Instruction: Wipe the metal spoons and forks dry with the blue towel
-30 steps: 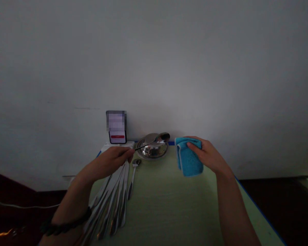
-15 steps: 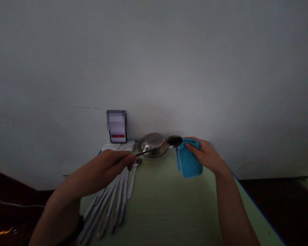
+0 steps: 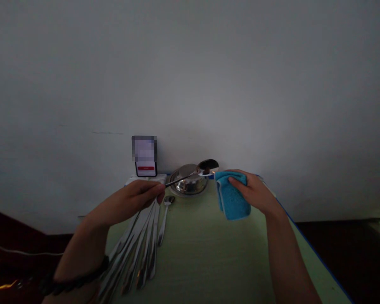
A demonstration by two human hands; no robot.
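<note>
My left hand (image 3: 142, 195) is closed around the handle end of a metal spoon (image 3: 208, 167), whose bowl points right and slightly up. The spoon is raised in front of an upturned metal bowl (image 3: 191, 185). On the right, my right hand (image 3: 256, 190) pinches a folded blue cloth (image 3: 234, 200) between thumb and fingers. The cloth hangs just right of the spoon's bowl, with a small gap apparent between them. Below my left hand lie several long metal utensils (image 3: 141, 253), their upper ends partly hidden by it. A smaller spoon (image 3: 165, 221) lies beside them.
A phone (image 3: 145, 156) stands upright against the wall (image 3: 190, 76), behind a white object (image 3: 160, 179) at the table's back left. The pale green table (image 3: 209, 257) meets the wall at the back, and its blue-trimmed edge runs along the right.
My left hand has shifted left and slightly up with the spoon, so its bowl has come away from the cloth. My right hand and the cloth have hardly moved.
</note>
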